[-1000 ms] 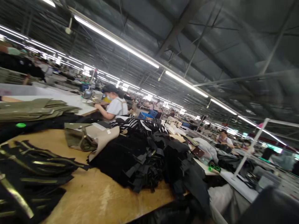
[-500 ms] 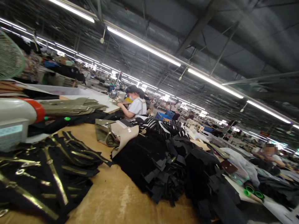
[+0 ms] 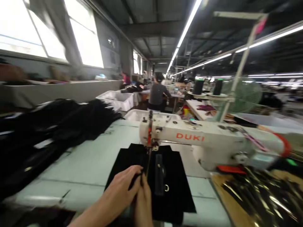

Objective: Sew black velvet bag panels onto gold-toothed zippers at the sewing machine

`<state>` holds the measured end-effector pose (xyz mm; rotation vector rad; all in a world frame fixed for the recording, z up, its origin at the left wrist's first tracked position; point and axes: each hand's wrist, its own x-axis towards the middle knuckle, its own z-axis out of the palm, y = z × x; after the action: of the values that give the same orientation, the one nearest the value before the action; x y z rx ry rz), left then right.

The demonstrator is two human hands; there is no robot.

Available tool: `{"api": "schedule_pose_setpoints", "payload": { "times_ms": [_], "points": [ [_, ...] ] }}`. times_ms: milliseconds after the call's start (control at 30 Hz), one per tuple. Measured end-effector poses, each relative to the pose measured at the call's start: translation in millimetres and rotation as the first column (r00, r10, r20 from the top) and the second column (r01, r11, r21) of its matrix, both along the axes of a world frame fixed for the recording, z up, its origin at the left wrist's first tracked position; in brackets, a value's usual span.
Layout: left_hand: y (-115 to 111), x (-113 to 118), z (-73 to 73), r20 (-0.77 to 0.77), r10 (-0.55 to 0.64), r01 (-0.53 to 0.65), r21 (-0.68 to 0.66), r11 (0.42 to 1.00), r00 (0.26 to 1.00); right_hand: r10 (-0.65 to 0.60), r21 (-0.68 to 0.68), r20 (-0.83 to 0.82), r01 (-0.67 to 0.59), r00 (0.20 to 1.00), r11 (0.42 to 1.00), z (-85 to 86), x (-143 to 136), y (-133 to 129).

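A black fabric panel (image 3: pixel 172 179) lies flat on the sewing machine's table, its far part under the presser foot and needle of a white sewing machine (image 3: pixel 170 129). A narrow dark strip with a gold-looking edge (image 3: pixel 149 164) runs from the needle area towards my hands. My left hand (image 3: pixel 121 186) rests on the panel's left part, fingers bent and closed on a dark fold of it. Close against it, my right hand (image 3: pixel 144 195) pinches the same fold. On the panel, right of my hands, are a dark tab (image 3: pixel 159 175) and a metal ring (image 3: pixel 166 188).
A heap of black pieces (image 3: pixel 59 126) covers the table's left side. At right, a wooden board (image 3: pixel 220 192) bears black strips with gold zipper teeth (image 3: pixel 267 198). White bins (image 3: pixel 118 97) stand behind the machine. Farther back sits a person (image 3: pixel 157 94). Thread cones (image 3: pixel 198 86) and a fan (image 3: pixel 246 94) stand right.
The view has swung left from the piled bench and hall to the sewing machine. Both my hands, out of sight before, now appear on the black panel.
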<state>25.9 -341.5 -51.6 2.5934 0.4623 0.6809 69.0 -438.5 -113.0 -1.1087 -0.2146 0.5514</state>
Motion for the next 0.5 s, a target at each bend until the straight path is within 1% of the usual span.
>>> {"api": "schedule_pose_setpoints", "payload": {
  "times_ms": [33,100,133,167,200,267,333,367,433,467,500],
  "points": [
    [2,-10,0.5,-0.046,0.019,-0.019,0.001,1.0,0.999,0.031,0.028,-0.115,-0.028,0.993,0.999,-6.7,-6,13],
    [-2,-16,0.2,-0.121,-0.002,0.0,-0.01,1.0,0.993,0.063,0.07,-0.314,-0.043,0.947,0.997,-18.0,-8,23],
    [-6,-16,-0.3,-0.141,-0.025,0.024,-0.011,1.0,0.99,0.102,0.095,-0.364,-0.072,0.926,0.993,-21.7,-7,23],
    [-8,-16,-0.9,-0.154,-0.053,0.052,-0.011,0.999,0.987,0.158,0.12,-0.368,-0.122,0.916,0.985,-23.8,-5,20],
    [-10,-16,-1.9,-0.163,-0.083,0.082,-0.012,0.997,0.983,0.203,0.136,-0.354,-0.165,0.913,0.977,-24.8,-5,18],
    [-8,-18,-5.2,-0.178,-0.147,0.145,-0.025,0.989,0.973,0.241,0.148,-0.322,-0.203,0.916,0.968,-25.5,-8,15],
    [-2,-22,-10.3,-0.187,-0.206,0.2,-0.052,0.978,0.96,0.228,0.148,-0.306,-0.19,0.924,0.97,-28.7,-19,13],
    [0,-24,-13.4,-0.188,-0.228,0.219,-0.065,0.974,0.955,0.217,0.122,-0.278,-0.19,0.936,0.974,-31.9,-25,10],
    [4,-27,-19.3,-0.18,-0.252,0.242,-0.077,0.967,0.951,0.215,0.016,-0.192,-0.216,0.958,0.976,-39.7,-33,-1],
    [5,-28,-21.8,-0.173,-0.261,0.251,-0.076,0.965,0.95,0.215,-0.065,-0.129,-0.225,0.968,0.972,-42.6,-32,-11],
    [5,-28,-23.9,-0.166,-0.27,0.261,-0.075,0.962,0.948,0.228,-0.168,-0.032,-0.231,0.973,0.958,-43.6,-28,-22]
  ]
}}
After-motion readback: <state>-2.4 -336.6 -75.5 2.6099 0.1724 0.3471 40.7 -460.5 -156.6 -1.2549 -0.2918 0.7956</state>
